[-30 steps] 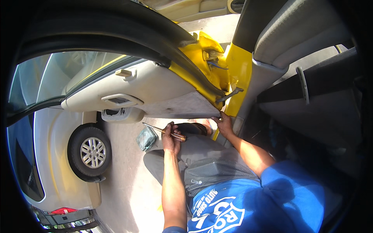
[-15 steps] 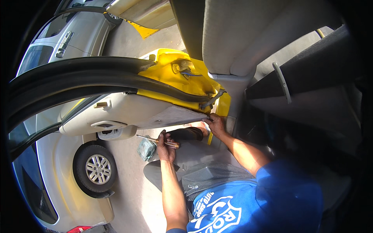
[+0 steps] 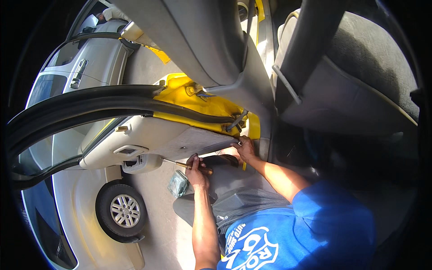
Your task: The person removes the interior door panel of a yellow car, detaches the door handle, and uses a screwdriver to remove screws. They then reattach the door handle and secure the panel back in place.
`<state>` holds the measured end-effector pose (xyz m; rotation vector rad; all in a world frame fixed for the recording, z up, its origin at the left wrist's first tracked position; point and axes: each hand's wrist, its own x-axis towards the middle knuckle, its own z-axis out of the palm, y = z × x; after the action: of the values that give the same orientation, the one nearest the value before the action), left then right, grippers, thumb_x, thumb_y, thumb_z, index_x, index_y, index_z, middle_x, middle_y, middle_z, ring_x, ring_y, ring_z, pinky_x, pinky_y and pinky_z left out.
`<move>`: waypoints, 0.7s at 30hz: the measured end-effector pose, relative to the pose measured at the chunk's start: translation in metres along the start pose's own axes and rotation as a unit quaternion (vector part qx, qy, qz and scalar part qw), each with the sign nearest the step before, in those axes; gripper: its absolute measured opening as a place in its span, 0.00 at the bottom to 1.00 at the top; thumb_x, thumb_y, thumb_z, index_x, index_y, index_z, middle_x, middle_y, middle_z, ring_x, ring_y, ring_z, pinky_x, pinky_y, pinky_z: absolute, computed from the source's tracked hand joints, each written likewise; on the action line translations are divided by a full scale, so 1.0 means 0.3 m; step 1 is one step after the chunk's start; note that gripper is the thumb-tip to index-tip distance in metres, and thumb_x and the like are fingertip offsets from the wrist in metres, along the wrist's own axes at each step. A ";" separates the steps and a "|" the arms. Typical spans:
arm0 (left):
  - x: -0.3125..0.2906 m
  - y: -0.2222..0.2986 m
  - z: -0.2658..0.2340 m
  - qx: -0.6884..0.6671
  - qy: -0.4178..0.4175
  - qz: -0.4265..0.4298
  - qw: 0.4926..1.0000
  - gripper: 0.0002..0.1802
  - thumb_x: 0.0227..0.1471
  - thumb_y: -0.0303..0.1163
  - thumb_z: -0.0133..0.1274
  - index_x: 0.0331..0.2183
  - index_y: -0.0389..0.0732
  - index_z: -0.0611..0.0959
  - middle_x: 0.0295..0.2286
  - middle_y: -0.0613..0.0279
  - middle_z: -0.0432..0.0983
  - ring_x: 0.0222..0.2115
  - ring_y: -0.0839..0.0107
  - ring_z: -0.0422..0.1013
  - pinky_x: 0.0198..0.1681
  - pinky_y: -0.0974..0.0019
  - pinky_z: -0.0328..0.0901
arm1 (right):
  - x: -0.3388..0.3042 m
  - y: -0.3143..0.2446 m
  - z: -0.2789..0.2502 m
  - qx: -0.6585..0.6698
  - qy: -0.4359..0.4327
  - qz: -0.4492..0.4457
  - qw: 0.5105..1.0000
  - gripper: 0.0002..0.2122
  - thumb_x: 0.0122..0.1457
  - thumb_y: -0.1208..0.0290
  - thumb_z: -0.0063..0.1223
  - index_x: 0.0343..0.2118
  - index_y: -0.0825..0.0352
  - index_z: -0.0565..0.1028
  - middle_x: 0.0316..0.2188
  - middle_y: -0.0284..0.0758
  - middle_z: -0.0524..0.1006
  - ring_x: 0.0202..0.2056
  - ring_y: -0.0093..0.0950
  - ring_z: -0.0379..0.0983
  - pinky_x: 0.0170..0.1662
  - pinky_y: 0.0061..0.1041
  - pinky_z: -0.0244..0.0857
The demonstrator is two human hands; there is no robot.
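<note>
- Your left hand (image 3: 197, 174) has its fingers clamped round the slim screwdriver with amber handle and thin metal shaft (image 3: 178, 164)
- Its long axis runs crosswise: tip to your left and slightly up, handle out past the palm to the right
- Tip is at the right-hand end of the beige moulded plastic armrest (image 3: 143, 164); can't tell if touching
- Your right hand (image 3: 245, 149) is nearer the beige-and-grey door panel's (image 3: 173, 139) right corner, fingers at that edge; can't tell if they pinch it
</note>
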<state>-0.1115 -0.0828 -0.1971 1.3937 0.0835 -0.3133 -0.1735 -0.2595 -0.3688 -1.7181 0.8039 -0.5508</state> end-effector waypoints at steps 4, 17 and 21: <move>-0.074 0.014 0.176 0.097 -0.006 0.044 0.994 0.14 0.62 0.29 0.62 0.47 0.36 0.82 0.31 0.61 0.78 0.24 0.77 0.70 0.26 0.74 0.68 | -0.002 0.023 0.041 0.032 0.010 0.041 0.999 0.19 0.51 0.61 0.74 0.36 0.72 0.82 0.39 0.47 0.80 0.44 0.48 0.75 0.50 0.43 0.68; -0.029 -0.153 0.441 0.378 0.177 0.089 0.904 0.55 0.41 0.43 0.78 0.59 0.21 0.65 0.51 0.30 0.76 0.53 0.42 0.75 0.59 0.53 0.67 | -0.033 0.040 0.075 0.050 0.069 -0.017 0.996 0.07 0.50 0.76 0.65 0.33 0.65 0.83 0.35 0.39 0.81 0.42 0.45 0.73 0.48 0.42 0.68; 0.002 -0.190 0.421 0.285 0.086 0.126 0.946 0.46 0.49 0.35 0.71 0.58 0.18 0.66 0.51 0.32 0.76 0.51 0.48 0.76 0.58 0.56 0.68 | -0.036 0.056 0.096 0.087 0.080 -0.001 0.993 0.08 0.50 0.78 0.62 0.35 0.64 0.83 0.37 0.37 0.80 0.45 0.44 0.73 0.51 0.41 0.68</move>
<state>-0.1420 -0.2143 -0.2289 1.9836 -0.0476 0.0073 -0.1641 -0.2358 -0.3926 -1.5283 0.8420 -0.7451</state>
